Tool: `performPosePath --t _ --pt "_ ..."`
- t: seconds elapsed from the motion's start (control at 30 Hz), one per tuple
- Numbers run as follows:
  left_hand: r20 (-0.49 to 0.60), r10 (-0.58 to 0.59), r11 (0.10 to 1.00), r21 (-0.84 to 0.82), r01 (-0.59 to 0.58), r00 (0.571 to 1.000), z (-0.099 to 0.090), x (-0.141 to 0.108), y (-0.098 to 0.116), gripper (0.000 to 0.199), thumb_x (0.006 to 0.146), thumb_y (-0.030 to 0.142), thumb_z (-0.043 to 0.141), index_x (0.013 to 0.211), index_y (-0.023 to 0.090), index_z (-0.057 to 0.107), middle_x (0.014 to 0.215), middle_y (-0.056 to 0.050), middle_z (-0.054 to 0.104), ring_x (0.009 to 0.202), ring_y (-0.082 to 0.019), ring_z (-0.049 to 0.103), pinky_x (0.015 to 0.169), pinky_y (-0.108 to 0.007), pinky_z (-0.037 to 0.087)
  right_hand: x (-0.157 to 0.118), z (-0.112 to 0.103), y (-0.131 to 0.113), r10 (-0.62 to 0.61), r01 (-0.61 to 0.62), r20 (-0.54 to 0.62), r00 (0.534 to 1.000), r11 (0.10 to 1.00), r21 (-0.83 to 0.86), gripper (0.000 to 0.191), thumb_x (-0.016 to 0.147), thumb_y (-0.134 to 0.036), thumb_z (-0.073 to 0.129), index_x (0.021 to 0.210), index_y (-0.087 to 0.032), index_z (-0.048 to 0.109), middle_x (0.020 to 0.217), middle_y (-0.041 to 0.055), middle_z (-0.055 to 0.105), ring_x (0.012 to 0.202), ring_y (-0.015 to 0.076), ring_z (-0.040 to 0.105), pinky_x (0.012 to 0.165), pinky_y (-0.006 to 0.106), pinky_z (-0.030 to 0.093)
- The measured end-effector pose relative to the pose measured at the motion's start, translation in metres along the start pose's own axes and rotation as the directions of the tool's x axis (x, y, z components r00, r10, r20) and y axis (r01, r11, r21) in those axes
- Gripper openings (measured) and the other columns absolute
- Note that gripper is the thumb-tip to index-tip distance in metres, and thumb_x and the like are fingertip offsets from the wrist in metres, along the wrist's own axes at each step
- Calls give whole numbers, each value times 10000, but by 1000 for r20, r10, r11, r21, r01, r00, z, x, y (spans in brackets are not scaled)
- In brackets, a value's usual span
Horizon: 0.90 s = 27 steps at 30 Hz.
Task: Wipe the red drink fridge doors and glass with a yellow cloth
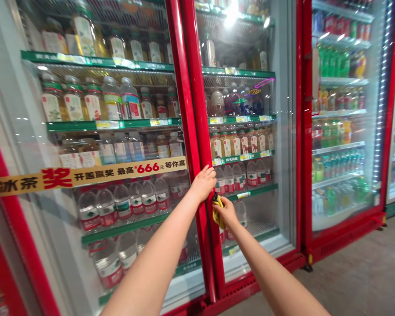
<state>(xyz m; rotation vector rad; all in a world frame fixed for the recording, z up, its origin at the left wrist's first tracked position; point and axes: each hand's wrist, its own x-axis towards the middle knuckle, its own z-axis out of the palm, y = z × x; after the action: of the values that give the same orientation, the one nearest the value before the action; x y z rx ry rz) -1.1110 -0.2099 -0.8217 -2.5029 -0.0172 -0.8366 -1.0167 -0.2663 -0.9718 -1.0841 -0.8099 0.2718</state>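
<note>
A tall red-framed drinks fridge with glass doors stands in front of me. My left hand (204, 182) is closed over the red door frame (202, 131) where the two doors meet, its fingers curled over the right door's edge. Just below and to the right, my right hand (227, 212) pinches a bunched yellow item (218, 213) with a black end. That item lies against the red frame; its exact kind is not clear. Behind the glass, bottles with red and white labels (149, 197) line the shelves on both sides.
A yellow promotional strip (95, 174) runs across the left door. Another red fridge (342, 245) with green bottles (334, 61) stands to the right, beside the grey floor (349, 281). Part of a red frame (6, 197) shows at the far left.
</note>
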Motion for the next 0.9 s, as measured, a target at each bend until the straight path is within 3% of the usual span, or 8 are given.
performPosePath --t 0.13,0.37,0.53,0.63,0.73,0.8,0.9 --pt "-1 -60 998 -18 60 998 1 6 7 265 852 17 541 821 171 754 1023 -108 711 1256 -244 593 1235 -476 337 3 -1 -1 7 -6 5 1000 997 -71 328 608 -476 706 773 -196 662 708 -10 692 667 172 588 652 276 472" --pt "1 -125 991 -38 125 992 -2 11 19 301 836 10 522 811 193 760 956 -110 697 1241 -265 588 1229 -518 343 3 2 -4 11 -21 -62 998 986 -163 209 639 -382 660 784 -231 665 726 -25 698 727 199 620 723 317 494" --pt "20 -56 995 -84 57 998 -17 7 29 222 756 31 631 811 211 749 1004 -84 692 1267 -258 571 1251 -478 323 -20 -14 -15 -11 4 -38 999 988 -155 235 662 -414 659 802 -226 660 759 -5 701 734 200 610 709 304 490" --pt "21 56 991 -127 -52 998 -33 0 38 220 739 57 689 893 203 747 1168 -94 684 1360 -266 512 1275 -456 270 -38 -34 -31 -1 3 20 1000 991 -132 316 661 -476 686 826 -207 661 739 -3 682 684 179 583 660 280 476" --pt "-92 83 974 -202 -100 992 -44 -12 49 503 781 131 740 1271 195 647 1510 -120 510 1515 -290 323 1289 -494 192 -56 -55 -52 42 -35 77 996 995 -90 394 647 -522 734 860 -198 663 708 -14 652 636 160 553 620 267 458" --pt "-210 -40 960 -279 -21 977 -44 -22 56 847 787 270 801 1524 207 390 1654 -151 296 1566 -327 173 1281 -550 147 -68 -69 -65 94 -89 120 988 995 -50 431 633 -533 786 885 -202 669 700 -22 642 621 153 548 606 261 450" --pt "-277 -251 886 -451 105 927 -28 -37 67 1187 762 505 817 1621 201 55 1687 -218 145 1569 -362 118 1261 -563 193 -85 -89 -83 148 -147 138 979 989 -19 460 613 -537 838 891 -204 686 699 -24 641 608 144 551 596 256 444"
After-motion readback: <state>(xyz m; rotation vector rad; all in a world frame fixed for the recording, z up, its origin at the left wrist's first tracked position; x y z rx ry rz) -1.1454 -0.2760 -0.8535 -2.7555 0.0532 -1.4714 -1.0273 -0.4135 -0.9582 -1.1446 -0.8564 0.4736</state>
